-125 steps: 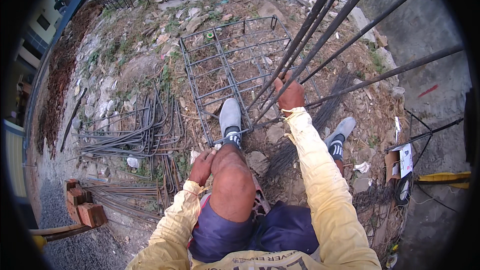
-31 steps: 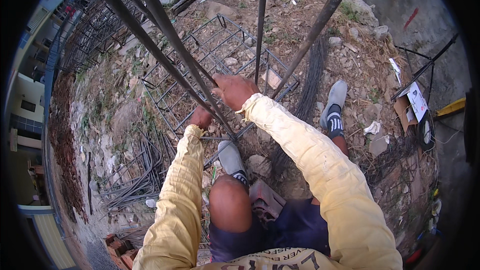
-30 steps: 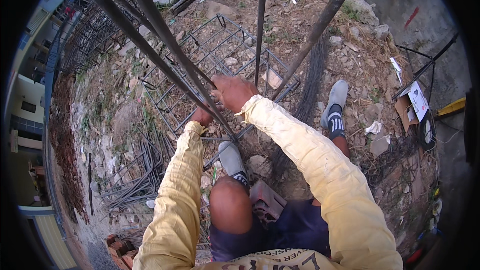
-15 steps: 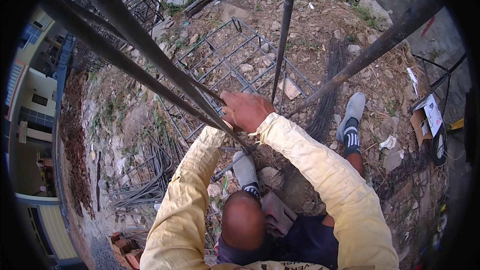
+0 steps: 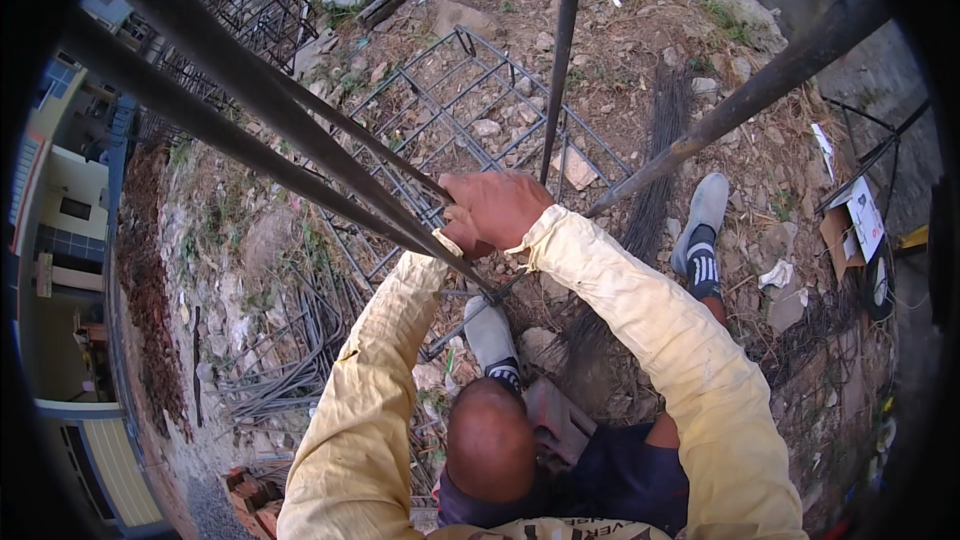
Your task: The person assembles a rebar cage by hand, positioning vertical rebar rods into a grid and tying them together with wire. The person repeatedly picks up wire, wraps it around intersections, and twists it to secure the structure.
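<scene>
Ground (image 5: 250,240): stony, rubble-strewn earth fills the view, with sparse weeds toward 11 o'clock.
Rebar cage (image 5: 470,110): a long grid of steel bars lies flat on the ground, running from the centre toward 12 o'clock.
Steel bars (image 5: 250,120): thick dark bars sweep in from 10 o'clock and meet at the hands near the centre; one thinner bar (image 5: 560,50) rises to 12 o'clock, another heavy bar (image 5: 760,90) runs off to 2 o'clock.
Arms: both in pale yellow sleeves (image 5: 690,360), reaching up from 6 o'clock and converging at the centre; the right arm is stretched straighter, the left bent at the elbow.
Right hand (image 5: 500,208): back of the hand up, fingers curled down over the point where the bars meet, closed around them.
Left hand (image 5: 458,238): mostly hidden under the right hand and the bars; only its edge shows, pressed against the bars, so I cannot tell how its fingers are set.
Knee (image 5: 490,440): bare, bent, at 6 o'clock below the hands.
Shoes: a grey one (image 5: 490,330) just under the hands, another (image 5: 705,210) at 3 o'clock.
Loose rods (image 5: 280,380): a bundle on the ground at 8 o'clock.
Bricks (image 5: 255,500): a small stack at 7 o'clock.
</scene>
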Available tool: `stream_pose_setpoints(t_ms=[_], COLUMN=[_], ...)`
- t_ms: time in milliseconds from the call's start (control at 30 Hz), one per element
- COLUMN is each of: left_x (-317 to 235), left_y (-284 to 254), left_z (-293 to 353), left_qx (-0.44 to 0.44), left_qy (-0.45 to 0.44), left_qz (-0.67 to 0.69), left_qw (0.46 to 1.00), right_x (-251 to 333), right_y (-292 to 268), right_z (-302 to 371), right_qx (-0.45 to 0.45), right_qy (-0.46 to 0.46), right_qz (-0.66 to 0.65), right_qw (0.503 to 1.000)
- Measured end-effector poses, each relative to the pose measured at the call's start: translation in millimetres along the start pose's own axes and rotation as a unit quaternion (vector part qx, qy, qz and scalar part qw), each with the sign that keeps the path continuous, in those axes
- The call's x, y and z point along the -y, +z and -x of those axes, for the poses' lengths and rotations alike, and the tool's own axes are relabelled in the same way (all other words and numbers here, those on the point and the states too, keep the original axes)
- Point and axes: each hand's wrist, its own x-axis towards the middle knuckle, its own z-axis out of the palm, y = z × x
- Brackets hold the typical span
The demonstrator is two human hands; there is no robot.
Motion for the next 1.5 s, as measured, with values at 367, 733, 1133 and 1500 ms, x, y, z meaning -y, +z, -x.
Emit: stream_pose_setpoints(t_ms=[367,733,1133,1500], left_x=[4.7,-9.1,-12.2,1.6], left_y=[6.3,11.6,9.5,19.0], left_z=[-11.4,-11.9,-13.9,-21.4], left_qx=[0.086,0.112,0.135,0.054], left_qy=[0.036,0.046,0.035,0.094], left_qz=[-0.09,-0.236,-0.219,0.09], left_qw=[0.992,0.964,0.966,0.99], right_x=[4.6,21.0,15.0,11.6], right_y=[2.8,93.3,64.9,25.8], right_z=[32.0,150.0,107.4,9.8], right_qx=[-0.102,-0.104,-0.25,-0.267], right_qy=[0.047,0.283,0.275,0.085], right_qz=[-0.086,-0.349,-0.407,-0.215], right_qw=[0.99,0.887,0.834,0.935])
